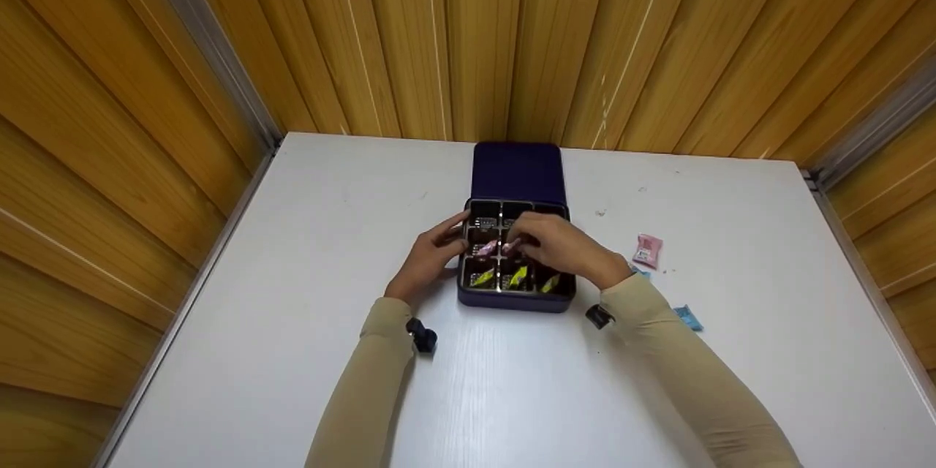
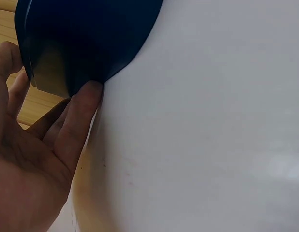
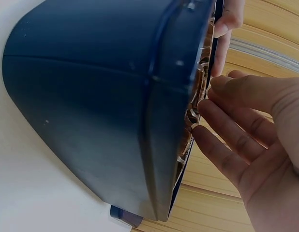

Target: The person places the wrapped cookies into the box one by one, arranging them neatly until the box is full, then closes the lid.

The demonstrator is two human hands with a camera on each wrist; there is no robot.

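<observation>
A dark blue box [image 1: 512, 300] stands on the white table with its lid [image 1: 518, 170] laid back. Its inside is split into several compartments. Yellow-wrapped candies [image 1: 518, 277] lie in the front row, and a pink-wrapped candy [image 1: 485, 248] lies in the middle row at the left. My left hand [image 1: 431, 256] rests against the box's left side, thumb and fingertips touching the wall near the rim. My right hand [image 1: 559, 243] reaches over the middle compartment, pinching another pink-wrapped candy [image 1: 510, 246] that its fingers partly hide. The right wrist view shows its fingertips [image 3: 200, 130] at the rim.
To the right of the box lie a pink-wrapped candy [image 1: 648, 251] and a blue-wrapped candy [image 1: 687, 317]; another blue wrapper [image 1: 640, 272] shows partly behind the right wrist. Wood-patterned panels [image 1: 475, 44] rise behind the table [image 1: 329, 234].
</observation>
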